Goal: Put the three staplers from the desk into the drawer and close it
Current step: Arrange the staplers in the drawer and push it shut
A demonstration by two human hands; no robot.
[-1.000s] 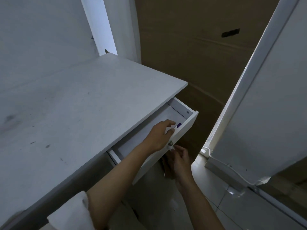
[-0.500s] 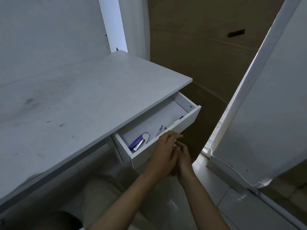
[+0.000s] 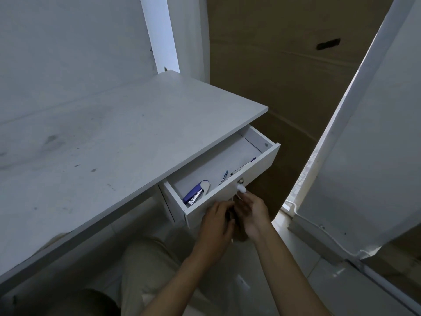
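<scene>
White board makes up the desk [image 3: 109, 142], which fills the left and centre of the frame, and its drawer [image 3: 230, 197] stands pulled out at centre right. One stapler [image 3: 197, 192] is plainly visible inside, blue with a white end cap and a metal underside, lying near the drawer's lower-left corner against the front panel. Its long axis runs diagonally, the white-capped end toward the upper right of the frame and the other end toward the lower left. Farther right along the front panel lie two slim items: a blue-tipped thing [image 3: 224, 176] that stands tilted, and a longer thing with a blue end [image 3: 245, 165] that lies along the panel; the front panel hides part of both, so it cannot be told whether they are staplers or pens. No stapler lies on the desk top.

A white knob [image 3: 241, 187] sticks out of the drawer front. Both hands are just below it, in front of the panel. The left hand [image 3: 216, 226] has its fingers curled loosely and holds nothing that shows. The right hand [image 3: 251, 214] is partly open, fingers pointing up toward the knob, fingertips just beside it; whether they touch cannot be told. A large cardboard sheet [image 3: 284, 65] stands behind the desk at upper right.
</scene>
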